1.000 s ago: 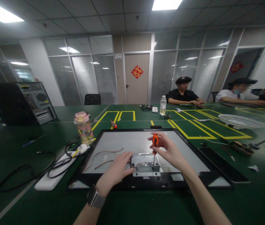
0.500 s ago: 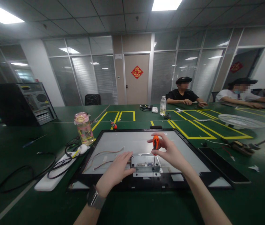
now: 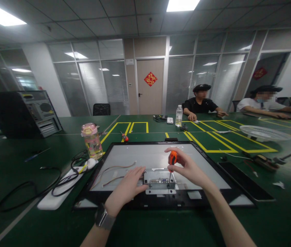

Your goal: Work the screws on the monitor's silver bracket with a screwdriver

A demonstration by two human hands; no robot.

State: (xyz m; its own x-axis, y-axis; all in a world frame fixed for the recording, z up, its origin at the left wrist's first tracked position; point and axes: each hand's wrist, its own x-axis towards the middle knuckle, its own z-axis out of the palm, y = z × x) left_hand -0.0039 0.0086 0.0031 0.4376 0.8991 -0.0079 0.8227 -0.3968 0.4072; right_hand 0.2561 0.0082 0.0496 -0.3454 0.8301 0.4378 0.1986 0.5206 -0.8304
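An orange-and-black screwdriver [image 3: 173, 158] stands nearly upright in my right hand [image 3: 186, 168], its handle between thumb and fingers. Its shaft reaches down to the right end of a metal bracket [image 3: 158, 177] with ports; the tip's exact seat is too small to make out. My left hand [image 3: 126, 187] lies spread, fingertips and thumb at the bracket's left edge. Beneath both hands is a flat display panel [image 3: 197, 155], grey-backed with a black frame. Thin loose wires [image 3: 109, 168] run across the panel left of the bracket.
To the left are a white power strip [image 3: 51, 199] with black cables, a pink-lidded bottle [image 3: 92, 140] and a computer case [image 3: 14, 113]. A black bar-shaped panel [image 3: 245, 180] lies right of the display. Another screwdriver [image 3: 125, 137] lies beyond it. Two co-workers sit across the table.
My right hand and the screwdriver handle have shifted slightly right and down. My left hand stays put. A co-worker's hand across the table has moved toward a small item near the water bottle.
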